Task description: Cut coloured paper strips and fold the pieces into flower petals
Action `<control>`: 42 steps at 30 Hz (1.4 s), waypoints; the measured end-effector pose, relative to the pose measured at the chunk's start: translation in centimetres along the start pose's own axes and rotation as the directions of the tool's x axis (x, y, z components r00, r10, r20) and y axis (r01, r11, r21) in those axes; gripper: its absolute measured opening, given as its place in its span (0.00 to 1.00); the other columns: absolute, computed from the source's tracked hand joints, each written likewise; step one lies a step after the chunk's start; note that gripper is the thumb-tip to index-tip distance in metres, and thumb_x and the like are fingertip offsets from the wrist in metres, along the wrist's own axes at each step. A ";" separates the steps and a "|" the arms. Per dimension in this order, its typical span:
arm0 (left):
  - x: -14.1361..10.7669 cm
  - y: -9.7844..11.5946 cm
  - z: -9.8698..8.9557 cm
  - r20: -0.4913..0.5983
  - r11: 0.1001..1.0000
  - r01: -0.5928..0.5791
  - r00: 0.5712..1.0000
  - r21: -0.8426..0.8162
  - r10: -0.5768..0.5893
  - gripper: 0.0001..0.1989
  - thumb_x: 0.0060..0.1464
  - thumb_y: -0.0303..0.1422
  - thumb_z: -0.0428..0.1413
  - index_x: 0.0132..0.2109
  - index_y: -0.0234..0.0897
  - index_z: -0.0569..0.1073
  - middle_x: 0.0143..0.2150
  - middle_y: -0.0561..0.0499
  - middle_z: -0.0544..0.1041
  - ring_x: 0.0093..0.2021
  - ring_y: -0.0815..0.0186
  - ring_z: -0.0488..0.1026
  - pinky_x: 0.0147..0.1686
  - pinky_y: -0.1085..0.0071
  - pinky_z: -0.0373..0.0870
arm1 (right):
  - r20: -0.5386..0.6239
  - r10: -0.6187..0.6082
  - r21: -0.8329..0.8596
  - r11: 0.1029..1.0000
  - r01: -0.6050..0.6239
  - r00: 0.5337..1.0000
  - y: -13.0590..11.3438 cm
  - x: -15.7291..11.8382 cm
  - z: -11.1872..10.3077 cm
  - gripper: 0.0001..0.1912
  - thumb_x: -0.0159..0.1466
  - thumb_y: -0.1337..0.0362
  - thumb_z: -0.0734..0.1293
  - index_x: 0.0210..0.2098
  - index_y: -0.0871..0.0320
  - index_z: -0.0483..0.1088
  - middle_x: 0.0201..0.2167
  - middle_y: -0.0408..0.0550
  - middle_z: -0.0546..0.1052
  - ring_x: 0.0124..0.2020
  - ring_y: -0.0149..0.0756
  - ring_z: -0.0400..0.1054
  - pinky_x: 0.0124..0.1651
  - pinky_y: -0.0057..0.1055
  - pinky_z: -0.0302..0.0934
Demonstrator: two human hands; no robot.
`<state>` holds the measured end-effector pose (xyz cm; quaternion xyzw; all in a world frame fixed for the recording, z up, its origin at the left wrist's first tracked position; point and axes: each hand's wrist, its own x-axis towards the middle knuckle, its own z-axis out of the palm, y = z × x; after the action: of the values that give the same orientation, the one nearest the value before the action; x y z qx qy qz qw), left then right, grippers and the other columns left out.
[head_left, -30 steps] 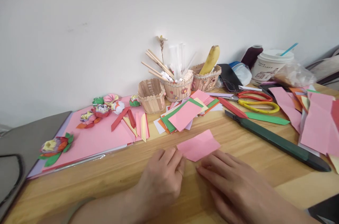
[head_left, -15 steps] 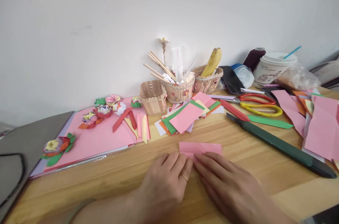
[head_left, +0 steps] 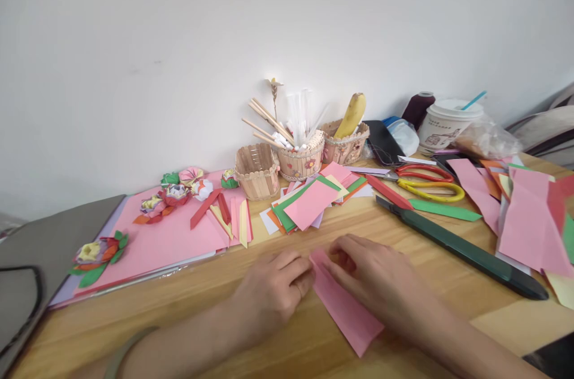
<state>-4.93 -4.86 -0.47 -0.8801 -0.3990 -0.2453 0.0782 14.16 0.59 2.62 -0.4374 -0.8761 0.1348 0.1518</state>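
Note:
A pink paper strip (head_left: 345, 313) lies slanted on the wooden table in front of me, its far end between my hands and its near end toward me. A lengthwise crease seems to run along it. My left hand (head_left: 275, 286), with a ring on one finger, has its fingers curled closed at the strip's upper left edge. Over the far right part of the paper, my right hand (head_left: 374, 274) bends its thumb and fingers together on the edge. Its fingertips partly hide that corner.
Behind lies a pile of coloured paper pieces (head_left: 309, 204), with small wooden baskets (head_left: 257, 173) at the wall. Folded paper flowers (head_left: 96, 253) rest on pink sheets at left. A dark green paper knife (head_left: 466, 253), scissors (head_left: 430, 190) and more pink paper (head_left: 522, 217) are at right.
The pink paper has turned from lying crosswise to pointing toward me. My right hand has lifted from lying flat and curled its fingers; my left hand stays near the same spot.

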 end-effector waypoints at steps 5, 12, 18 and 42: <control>-0.1 -0.8 0.4 0.026 1.000 -0.025 0.999 0.002 0.025 0.12 0.65 0.26 0.45 0.40 0.32 0.73 0.37 0.47 0.75 0.39 0.67 0.72 0.36 0.72 0.72 | 0.126 0.077 0.055 0.995 -0.085 0.989 0.3 1.6 0.7 0.07 0.61 0.67 0.62 0.27 0.56 0.68 0.24 0.44 0.74 0.25 0.33 0.67 0.25 0.27 0.51; -0.1 -1.6 0.1 0.085 0.990 -0.135 0.988 0.051 0.131 0.12 0.66 0.26 0.44 0.44 0.32 0.73 0.38 0.47 0.75 0.40 0.67 0.72 0.39 0.71 0.73 | 0.022 -0.256 0.023 0.967 0.256 0.966 1.1 0.1 1.4 0.08 0.63 0.73 0.59 0.34 0.58 0.69 0.32 0.47 0.73 0.32 0.35 0.67 0.32 0.30 0.58; 0.2 -1.6 0.2 -0.020 0.993 -0.109 0.994 -0.049 0.108 0.12 0.66 0.26 0.45 0.43 0.27 0.73 0.34 0.48 0.77 0.39 0.65 0.73 0.37 0.70 0.73 | 0.043 -0.465 -0.001 0.885 0.466 0.884 1.7 -0.4 1.0 0.10 0.65 0.74 0.58 0.38 0.59 0.69 0.34 0.49 0.72 0.34 0.36 0.65 0.33 0.32 0.63; -0.4 -2.5 0.1 0.064 0.976 -0.209 0.977 0.067 0.205 0.14 0.65 0.25 0.44 0.49 0.29 0.73 0.48 0.45 0.77 0.53 0.60 0.70 0.51 0.62 0.70 | 0.029 -0.555 -0.002 0.832 0.555 0.832 2.5 -0.4 1.1 0.13 0.68 0.71 0.55 0.45 0.61 0.69 0.40 0.54 0.72 0.41 0.39 0.65 0.41 0.39 0.64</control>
<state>-7.03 -3.43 -0.89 -0.9200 -0.3160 -0.1961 0.1240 15.80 1.60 0.58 -0.1635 -0.9679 0.0862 0.1704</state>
